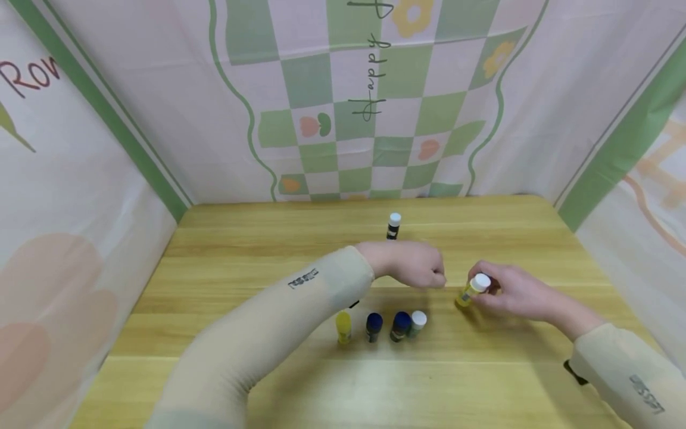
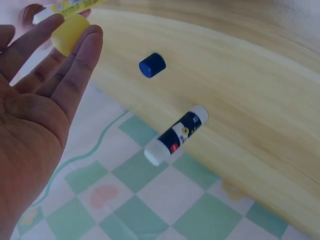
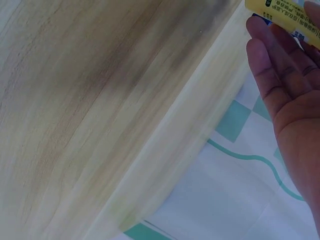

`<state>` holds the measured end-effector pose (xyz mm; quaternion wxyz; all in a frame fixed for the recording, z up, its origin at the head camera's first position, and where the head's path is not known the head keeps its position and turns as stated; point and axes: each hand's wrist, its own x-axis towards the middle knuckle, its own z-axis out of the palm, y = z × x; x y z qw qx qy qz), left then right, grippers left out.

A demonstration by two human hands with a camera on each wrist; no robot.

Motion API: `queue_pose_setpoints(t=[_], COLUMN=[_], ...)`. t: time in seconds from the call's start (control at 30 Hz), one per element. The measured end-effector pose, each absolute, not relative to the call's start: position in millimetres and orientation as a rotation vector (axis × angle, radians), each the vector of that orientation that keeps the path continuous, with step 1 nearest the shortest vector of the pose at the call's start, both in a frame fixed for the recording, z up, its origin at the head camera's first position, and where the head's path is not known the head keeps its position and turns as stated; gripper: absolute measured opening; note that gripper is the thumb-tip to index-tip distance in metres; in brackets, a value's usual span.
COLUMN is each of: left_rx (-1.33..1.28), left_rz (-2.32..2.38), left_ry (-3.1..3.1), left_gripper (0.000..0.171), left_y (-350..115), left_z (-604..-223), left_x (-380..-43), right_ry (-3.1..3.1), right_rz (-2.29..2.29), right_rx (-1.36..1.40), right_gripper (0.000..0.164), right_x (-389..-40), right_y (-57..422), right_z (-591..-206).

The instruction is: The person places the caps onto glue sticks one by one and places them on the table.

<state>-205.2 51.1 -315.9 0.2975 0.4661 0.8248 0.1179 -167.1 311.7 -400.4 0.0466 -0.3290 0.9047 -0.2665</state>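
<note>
My left hand (image 1: 415, 265) pinches a yellow cap (image 2: 70, 36) between thumb and fingertips; in the head view the curled fingers hide it. Just to its right, my right hand (image 1: 511, 290) grips a yellow glue stick (image 1: 471, 290), tilted, its white end up and its lower end close over the table. Printed text shows on this glue stick's yellow label (image 3: 285, 15) in the right wrist view. Beyond the left wrist stands a navy glue stick (image 1: 393, 226) with a white top. A loose blue cap (image 2: 152, 65) sits near it, hidden by the left arm in the head view.
On the wooden table (image 1: 214, 268), nearer the body, stand a yellow-topped stick (image 1: 343, 328), two navy-topped ones (image 1: 374, 326) and a white-topped one (image 1: 418, 323), the last touching a navy neighbour in view. A checkered cloth (image 1: 354, 119) hangs behind the table's far edge.
</note>
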Motion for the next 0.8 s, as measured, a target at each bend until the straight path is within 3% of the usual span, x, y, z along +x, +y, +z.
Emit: queue_pose_setpoints(t=[0.23,0.8], left_rx=[1.372,1.489], left_rz=[0.229,0.525], left_ry=[2.278,2.504], left_gripper=[0.028,0.027], left_y=[38,-8], left_z=[-305,-282], left_x=[-211,-215], right_ry=[2.776,2.79], right_rz=[-0.797,-0.807], right_rx=[-0.955,-0.894], right_gripper=[0.028,0.029], right_x=[-167,-168], right_y=[311,300], right_z=[-399,-391])
